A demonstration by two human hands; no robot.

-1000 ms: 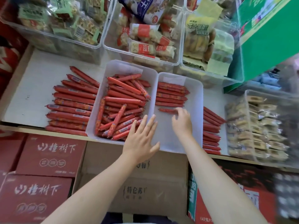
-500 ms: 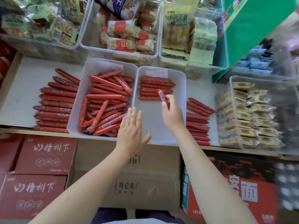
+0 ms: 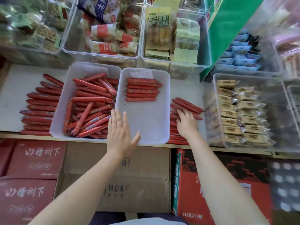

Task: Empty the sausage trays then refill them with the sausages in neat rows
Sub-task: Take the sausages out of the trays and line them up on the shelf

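Right hand (image 3: 186, 123) has left the right tray (image 3: 146, 124) and now rests on loose sausages (image 3: 188, 104) beside it.
Its grip cannot be told. Left hand (image 3: 121, 132) hovers flat, fingers straight, over the tray's near corner; six sausages in a row (image 3: 142, 90) lie beyond it, the left tray (image 3: 60, 114) heaped alongside.

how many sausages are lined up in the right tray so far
6, in one neat row at the far end of the right tray, stacked front to back; none seem hidden.

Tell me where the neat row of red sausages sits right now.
In the head view, the neat row of red sausages lies at the far end of the right white plastic tray, beside the jumbled left white tray.
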